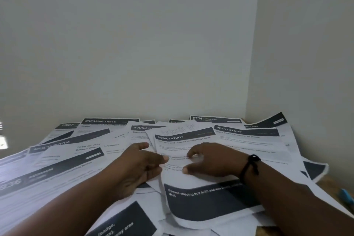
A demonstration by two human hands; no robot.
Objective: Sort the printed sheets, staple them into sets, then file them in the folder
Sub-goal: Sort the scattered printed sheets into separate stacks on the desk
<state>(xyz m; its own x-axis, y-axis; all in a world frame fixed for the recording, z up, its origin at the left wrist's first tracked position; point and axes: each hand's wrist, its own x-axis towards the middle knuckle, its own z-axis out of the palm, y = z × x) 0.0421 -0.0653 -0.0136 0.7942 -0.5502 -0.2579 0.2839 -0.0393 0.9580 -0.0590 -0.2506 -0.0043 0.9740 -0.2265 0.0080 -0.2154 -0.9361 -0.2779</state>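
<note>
Two plain off-white walls are seen meeting in a corner at the right. A bit of wooden desk is left showing, lower right.
</note>
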